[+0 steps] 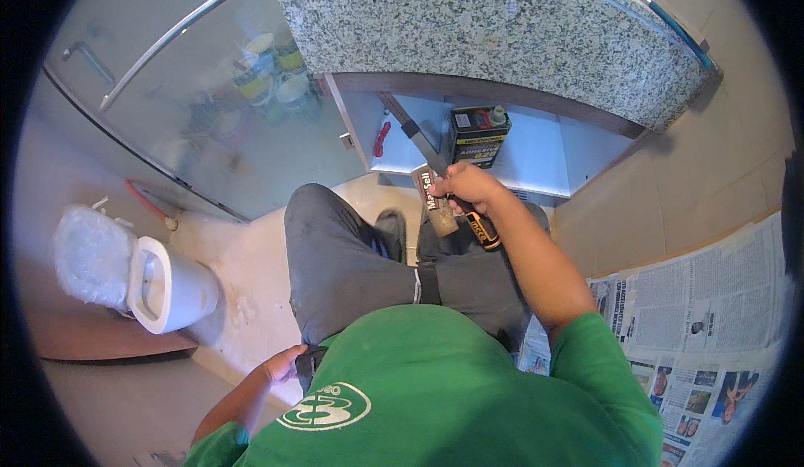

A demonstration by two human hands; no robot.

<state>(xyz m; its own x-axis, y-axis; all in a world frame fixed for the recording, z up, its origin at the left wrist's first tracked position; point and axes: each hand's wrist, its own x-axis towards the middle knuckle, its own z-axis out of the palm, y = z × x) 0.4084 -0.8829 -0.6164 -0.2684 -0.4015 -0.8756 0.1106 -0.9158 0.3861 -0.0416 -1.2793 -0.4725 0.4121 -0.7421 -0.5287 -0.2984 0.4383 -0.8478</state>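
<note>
My right hand [469,186] is closed around a long hand tool with a black-and-orange handle [481,231] and a narrow grey blade [427,150] that points into the cabinet. Against the same fingers is a flat brown piece with a dark printed label [437,207]; I cannot tell whether it is gripped or lies behind. Down at my left hip, my left hand [285,365] is closed at a small black item [310,365], with its fingertips partly hidden. A black rectangular adhesive tin [479,140] with a pale cap stands in the cabinet, beyond my right hand.
A speckled granite counter [502,31] overhangs the open white cabinet [536,153]. Inside lies a red coiled cord [382,139]. To the left are a glass door with a metal handle [172,40], buckets [293,94] behind it, and a toilet [172,291]. Newspaper [695,316] covers a surface on the right.
</note>
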